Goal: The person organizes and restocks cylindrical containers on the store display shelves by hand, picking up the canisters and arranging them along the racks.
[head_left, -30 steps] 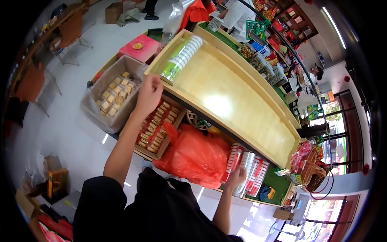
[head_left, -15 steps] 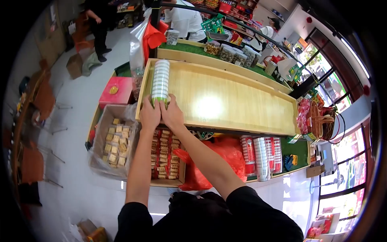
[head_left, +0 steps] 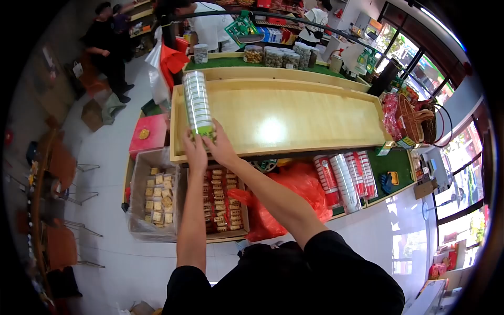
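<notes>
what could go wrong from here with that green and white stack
The left hand and right hand hold the stack near one end, so it might tip or slip. If dropped past the wooden tray, it could hit the nearby open plastic-lined box.

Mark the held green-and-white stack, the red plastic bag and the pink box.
Green-and-white stack (head_left: 197,101), head view: side, halfway along.
Red plastic bag (head_left: 300,181), head view: upper part.
Pink box (head_left: 154,128), head view: top.
</notes>
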The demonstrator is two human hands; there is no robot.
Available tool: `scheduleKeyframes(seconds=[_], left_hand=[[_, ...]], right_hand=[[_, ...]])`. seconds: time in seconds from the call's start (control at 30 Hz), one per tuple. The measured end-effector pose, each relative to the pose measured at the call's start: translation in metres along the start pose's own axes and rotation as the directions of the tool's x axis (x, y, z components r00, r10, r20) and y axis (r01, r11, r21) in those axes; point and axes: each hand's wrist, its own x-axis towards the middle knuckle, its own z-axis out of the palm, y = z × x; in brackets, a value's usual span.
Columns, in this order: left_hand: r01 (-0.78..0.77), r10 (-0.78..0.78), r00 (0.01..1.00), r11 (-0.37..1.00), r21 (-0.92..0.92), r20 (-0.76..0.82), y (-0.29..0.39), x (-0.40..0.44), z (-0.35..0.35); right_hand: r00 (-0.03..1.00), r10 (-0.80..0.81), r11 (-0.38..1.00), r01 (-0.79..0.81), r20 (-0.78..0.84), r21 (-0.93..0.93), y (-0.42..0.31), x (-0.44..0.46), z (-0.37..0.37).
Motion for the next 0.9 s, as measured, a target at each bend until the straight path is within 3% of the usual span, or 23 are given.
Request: scheduleKeyframes(seconds=[0.03,0.1,0.17,0.23,0.3,0.37,0.43,0.5,0.57,0.63,0.77,0.9], left_hand=[[0.022,-0.018,0.999,0.996,-0.086,0.036,0.009,-0.009,0.003],[0.014,-0.006,0.999,0.974,-0.226,0.036,0.025,-0.033,0.014],[0.174,-0.125,0.979,0.928,-0.329,0.163,0.037,-0.064,0.020],[0.214,-0.120,0.962,0.888,-0.406,0.244,0.047,-0.107,0.027],[0.227,-0.071,0.916,0.904,-0.363,0.396,0.033,-0.152,0.030],[0.354,-0.112,0.859,0.835,-0.421,0.500,0.034,-0.201,0.044],[0.567,-0.266,0.731,0.748,-0.344,0.628,0.025,-0.250,0.060],[0.454,-0.181,0.740,0.845,-0.283,0.648,0.015,-0.291,0.081],[0.576,-0.336,0.659,0.801,-0.164,0.673,0.016,-0.312,0.099],[0.607,-0.312,0.659,0.758,-0.239,0.684,0.002,-0.320,0.119],[0.505,-0.338,0.639,0.862,-0.046,0.691,0.016,-0.312,0.164],[0.461,-0.320,0.637,0.887,-0.014,0.702,0.062,-0.332,0.236]], right_hand=[[1.000,-0.013,1.000,0.013,0.003,0.012,-0.005,-0.001,-0.006],[0.980,-0.181,0.962,0.160,-0.079,-0.223,-0.021,-0.022,-0.029],[0.998,0.018,0.998,-0.022,-0.063,-0.055,-0.039,-0.053,-0.058],[0.996,-0.047,0.993,0.039,-0.073,-0.111,-0.037,-0.100,-0.089],[0.996,-0.086,0.948,0.078,-0.013,-0.309,-0.030,-0.160,-0.126],[0.999,-0.031,0.976,0.023,-0.033,-0.218,-0.024,-0.221,-0.156],[0.990,0.046,0.977,-0.072,-0.131,-0.202,-0.020,-0.280,-0.183],[0.981,0.101,0.964,-0.138,-0.168,-0.228,-0.023,-0.308,-0.205],[0.963,0.173,0.930,-0.229,-0.206,-0.289,-0.033,-0.331,-0.231],[0.965,0.166,0.933,-0.220,-0.203,-0.283,-0.025,-0.330,-0.252],[0.984,0.028,0.952,-0.080,-0.176,-0.297,-0.021,-0.320,-0.305],[0.965,-0.074,0.923,-0.029,-0.252,-0.384,-0.021,-0.337,-0.378]])
